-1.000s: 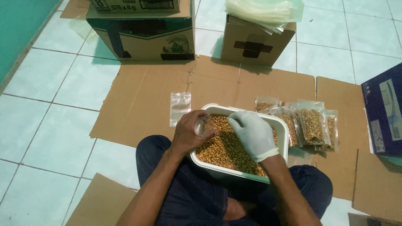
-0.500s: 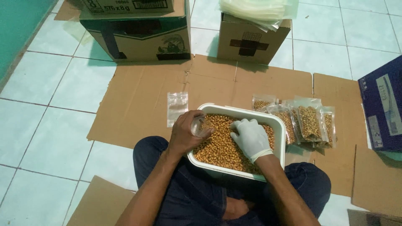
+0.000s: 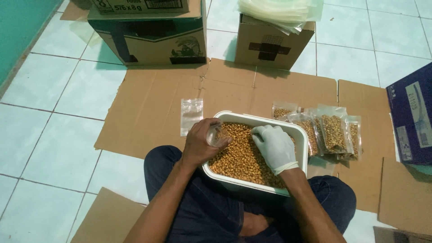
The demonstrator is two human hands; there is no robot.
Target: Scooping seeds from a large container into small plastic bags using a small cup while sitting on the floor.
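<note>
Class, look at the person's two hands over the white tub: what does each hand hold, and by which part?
The left hand grips a small clear bag around its open top. The gloved right hand rests in the snacks; whether it holds any cannot be told.

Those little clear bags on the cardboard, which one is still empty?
The flat clear bag lying alone left of the white tub, near the bare left hand. The filled bags, holding brown snacks, overlap in a cluster on the tub's right.

A tub [image 3: 300, 135] of kernels [image 3: 240, 155] sits on the lap, filled pouches [image 3: 330, 132] right, empty bag [image 3: 191, 115] left.
</note>
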